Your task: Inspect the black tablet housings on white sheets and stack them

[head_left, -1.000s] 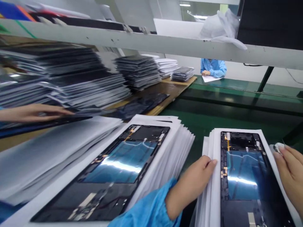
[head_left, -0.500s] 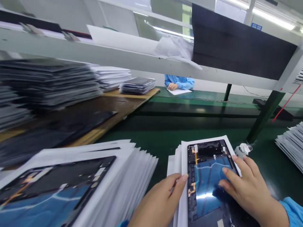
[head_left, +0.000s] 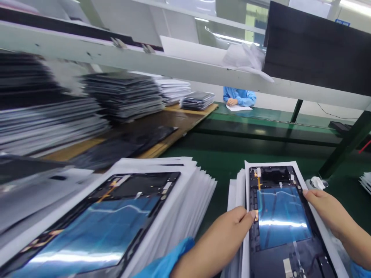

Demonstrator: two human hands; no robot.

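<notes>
A dark tablet frame [head_left: 282, 220] with a shiny blue panel lies on top of a small stack of white sheets [head_left: 237, 193] at the lower right. My left hand [head_left: 228, 233] grips the left edge of this frame and the top sheet, thumb on the frame. My right hand [head_left: 327, 210] holds the frame's right edge, fingers curled around it. A second, taller stack of white sheets [head_left: 185, 208] to the left carries another tablet frame [head_left: 110, 220] on top.
Tall piles of dark panels [head_left: 124, 94] and white sheets [head_left: 174, 88] stand on a wooden board at the left. A green conveyor belt [head_left: 232, 154] runs ahead. A person in a blue coat [head_left: 239, 96] sits at the far end. A small white object [head_left: 317, 182] lies beside the right stack.
My right hand has moved off the blue panel to the frame's right edge. My left hand has slid onto the frame's left edge. The view has swung back leftward.
</notes>
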